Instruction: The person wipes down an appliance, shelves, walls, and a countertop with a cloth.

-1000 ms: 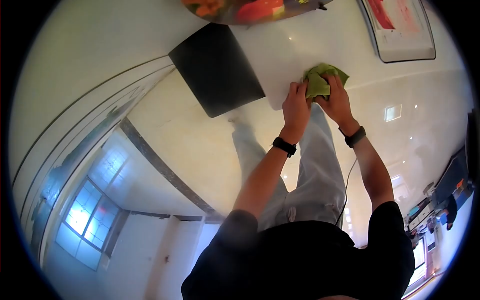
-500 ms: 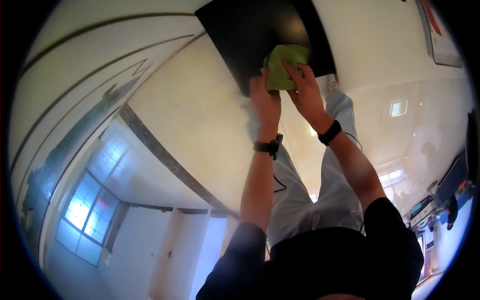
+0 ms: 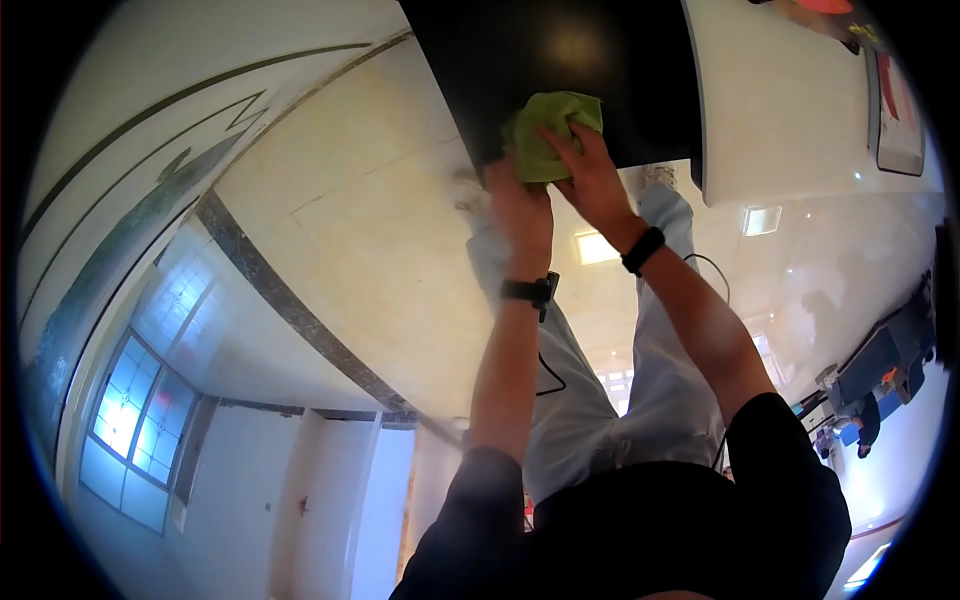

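"cloth (image 3: 556, 135), where is it now, in the head view?"

"it lies on the black panel (image 3: 640, 90), close to the near edge. half a second before, it was also on this panel, but one second before it was on the pale surface beside it."

"so what does this change mean?"

"i think the contact of the cloth is now with the black part, not with the pale one."

"and the hands?"

"the right hand (image 3: 597, 190) is grasping the cloth, with fingers spread over it. the left hand (image 3: 519, 215) touches its near left side, but it is blurred, so i cannot tell if it grasps."
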`<state>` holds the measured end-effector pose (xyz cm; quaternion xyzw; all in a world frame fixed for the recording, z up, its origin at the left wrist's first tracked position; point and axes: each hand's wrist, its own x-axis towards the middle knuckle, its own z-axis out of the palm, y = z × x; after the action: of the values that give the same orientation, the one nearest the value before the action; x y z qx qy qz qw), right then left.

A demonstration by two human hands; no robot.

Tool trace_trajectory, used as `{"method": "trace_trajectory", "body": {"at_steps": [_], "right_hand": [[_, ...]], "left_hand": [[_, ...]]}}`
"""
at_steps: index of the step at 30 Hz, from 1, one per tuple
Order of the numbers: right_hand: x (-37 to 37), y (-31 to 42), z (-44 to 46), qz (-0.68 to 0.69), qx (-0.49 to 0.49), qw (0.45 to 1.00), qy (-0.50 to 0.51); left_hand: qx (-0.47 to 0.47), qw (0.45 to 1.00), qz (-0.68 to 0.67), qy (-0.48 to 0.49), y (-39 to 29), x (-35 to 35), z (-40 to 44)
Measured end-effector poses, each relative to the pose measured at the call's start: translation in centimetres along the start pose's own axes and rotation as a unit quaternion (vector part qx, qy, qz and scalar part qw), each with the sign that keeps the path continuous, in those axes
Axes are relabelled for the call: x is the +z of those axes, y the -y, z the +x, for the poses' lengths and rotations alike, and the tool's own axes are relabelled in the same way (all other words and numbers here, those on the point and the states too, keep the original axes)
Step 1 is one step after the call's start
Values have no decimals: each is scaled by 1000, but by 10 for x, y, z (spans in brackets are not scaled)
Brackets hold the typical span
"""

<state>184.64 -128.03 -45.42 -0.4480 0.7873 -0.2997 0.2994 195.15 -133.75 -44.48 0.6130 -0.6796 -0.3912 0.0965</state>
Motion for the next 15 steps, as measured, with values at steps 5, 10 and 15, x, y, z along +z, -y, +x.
{"method": "trace_trajectory", "body": {"at_steps": [5,10,15], "right_hand": [[-24,-23,16,-31,40,997,-63],[-44,-37,8,-35,98,984,-142],[-24,-29,-20,-54,106,983,-137]], "left_hand": [[149,986,63,39,-13,28,28],[144,984,39,98,-60,51,38],[110,988,38,97,-45,40,2]]}}
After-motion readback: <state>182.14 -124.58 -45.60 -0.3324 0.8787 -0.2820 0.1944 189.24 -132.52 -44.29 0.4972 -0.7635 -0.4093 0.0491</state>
